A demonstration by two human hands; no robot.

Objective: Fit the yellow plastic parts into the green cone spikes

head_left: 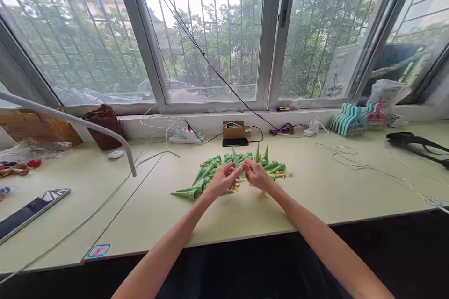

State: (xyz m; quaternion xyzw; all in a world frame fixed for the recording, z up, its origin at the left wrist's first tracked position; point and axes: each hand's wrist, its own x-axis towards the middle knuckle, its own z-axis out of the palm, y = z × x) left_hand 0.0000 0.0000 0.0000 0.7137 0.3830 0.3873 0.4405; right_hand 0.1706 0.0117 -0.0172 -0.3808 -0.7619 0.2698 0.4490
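Crowded pile, tiny parts, easy to knock

So the left hand (223, 180) has its grip pinching a green cone (235, 158), point up, above the bench (238, 219). Right hand (257, 174) has curled fingers close by; can't tell what they're pinching, if anything. Loose green cones (210, 168) crowd both hands, so a wrist could roll one into the yellow bits (262, 194).

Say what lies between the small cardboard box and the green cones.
A black phone lies between the box and the cones, in the head view.
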